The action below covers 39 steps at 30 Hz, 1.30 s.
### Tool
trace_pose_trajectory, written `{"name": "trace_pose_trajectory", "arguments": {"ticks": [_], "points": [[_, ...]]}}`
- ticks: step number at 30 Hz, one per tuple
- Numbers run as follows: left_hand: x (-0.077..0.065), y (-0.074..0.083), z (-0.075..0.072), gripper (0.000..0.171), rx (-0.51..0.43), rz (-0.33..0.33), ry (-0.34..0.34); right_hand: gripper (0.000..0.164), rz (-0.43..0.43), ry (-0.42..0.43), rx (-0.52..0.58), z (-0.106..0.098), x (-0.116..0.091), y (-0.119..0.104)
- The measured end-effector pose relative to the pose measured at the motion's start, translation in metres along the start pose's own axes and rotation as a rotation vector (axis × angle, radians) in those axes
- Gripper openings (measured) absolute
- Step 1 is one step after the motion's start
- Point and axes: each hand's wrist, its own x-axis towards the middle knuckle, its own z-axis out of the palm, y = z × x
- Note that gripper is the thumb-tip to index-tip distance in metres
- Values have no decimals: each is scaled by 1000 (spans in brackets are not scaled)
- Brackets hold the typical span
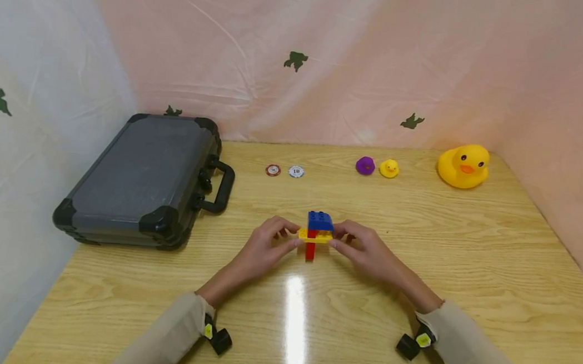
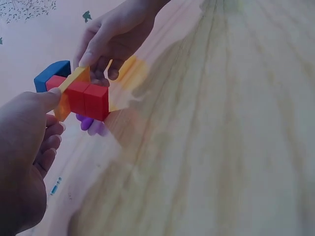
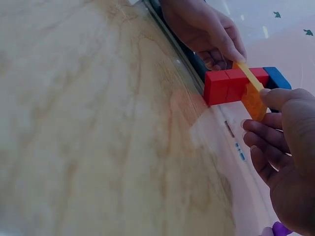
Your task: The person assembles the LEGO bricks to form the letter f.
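Note:
A small toy of building bricks stands upright on the table, between both hands. Red bricks [image 1: 310, 253] form its column, a thin yellow plate [image 1: 322, 238] crosses it, and a blue brick [image 1: 321, 221] with a rounded side sits on top. My left hand [image 1: 266, 243] pinches the left end of the yellow plate between thumb and fingers. At the plate's other end, my right hand [image 1: 367, 251] does the same. In the left wrist view the thumb presses the edge of the yellow plate [image 2: 78, 76], with the stacked red bricks [image 2: 91, 98] beside it.
A grey case [image 1: 137, 167] with a black handle lies at the left. Behind the toy are a red-rimmed chip [image 1: 273, 170], a white chip [image 1: 296, 171], a purple duck [image 1: 365, 165] and a small yellow duck [image 1: 389, 168]. A large yellow duck [image 1: 462, 169] stands back right.

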Motion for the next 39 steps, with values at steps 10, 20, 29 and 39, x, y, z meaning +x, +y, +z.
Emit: {"name": "trace_pose_trajectory", "arguments": {"ticks": [10, 20, 29, 39], "points": [[10, -2, 5, 23, 5, -103, 28, 22, 107, 13, 12, -1, 7, 0], [19, -5, 9, 22, -4, -134, 44, 26, 165, 28, 8, -2, 12, 6], [23, -8, 10, 24, -7, -167, 45, 25, 171, 50, 1, -1, 18, 9], [29, -7, 12, 26, 23, -209, 35, 27, 225, 49, -23, 1, 22, 8]]}}
